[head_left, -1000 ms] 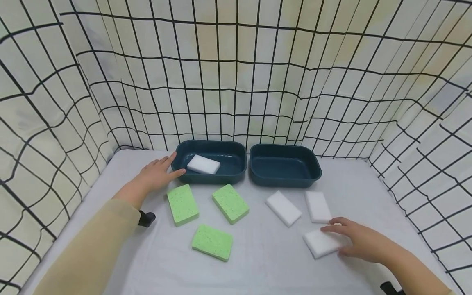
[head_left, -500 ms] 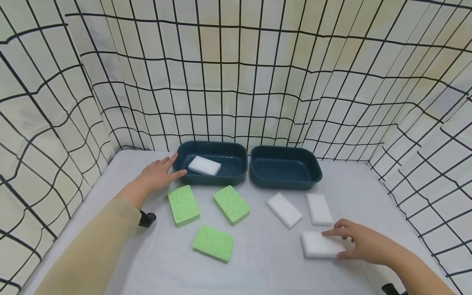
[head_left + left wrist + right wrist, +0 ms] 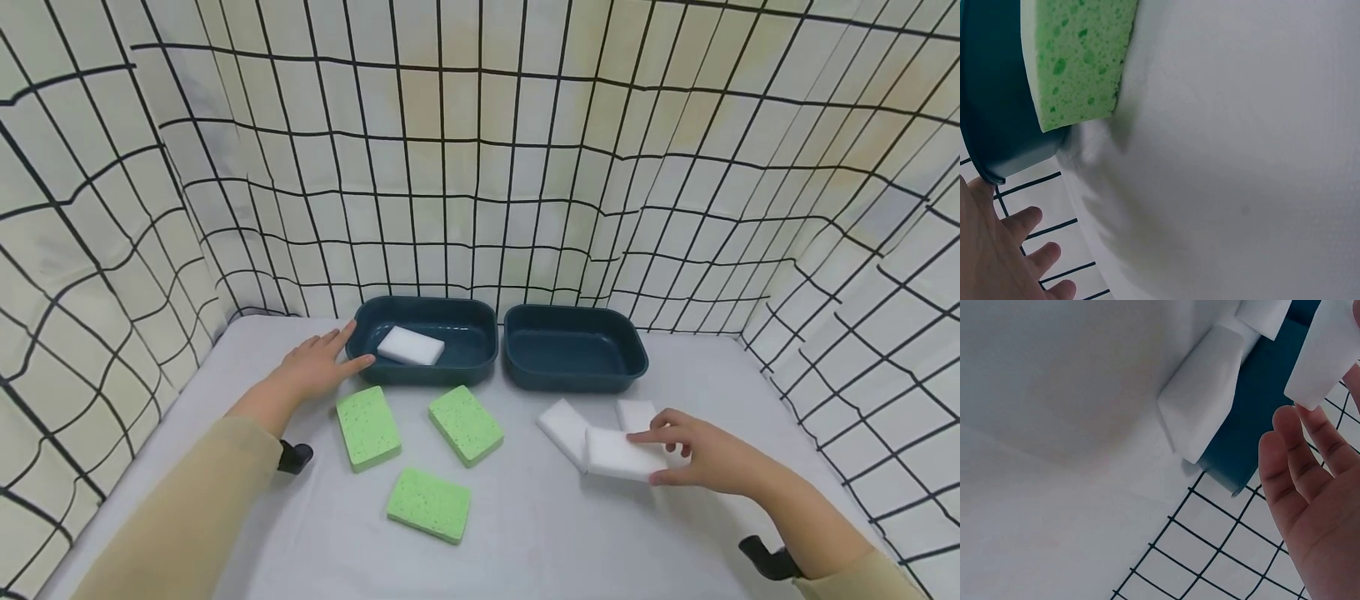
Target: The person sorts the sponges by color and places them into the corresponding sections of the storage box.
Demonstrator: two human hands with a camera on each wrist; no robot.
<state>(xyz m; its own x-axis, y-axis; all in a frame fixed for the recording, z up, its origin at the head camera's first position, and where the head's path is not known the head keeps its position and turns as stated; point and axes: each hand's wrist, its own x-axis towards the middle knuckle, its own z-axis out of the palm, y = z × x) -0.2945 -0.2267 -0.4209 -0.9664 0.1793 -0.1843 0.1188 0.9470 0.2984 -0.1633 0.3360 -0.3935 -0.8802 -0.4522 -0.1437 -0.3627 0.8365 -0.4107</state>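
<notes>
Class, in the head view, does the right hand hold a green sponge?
No, the right hand holds a white block.

Pale walls (image 3: 425, 167) with faint yellowish patches, crossed by a black grid (image 3: 478, 141), enclose a white-covered desk (image 3: 540, 542) on three sides.

Your right hand (image 3: 1335, 519): had a white block (image 3: 1322, 356) pinched, top right
Second block (image 3: 1204, 394): just sat left of your fingers
Third block (image 3: 1264, 315): got cut off up top
Teal tub (image 3: 1254, 400): peeked out between blocks
Black grid (image 3: 1219, 550): slanted below it
</notes>
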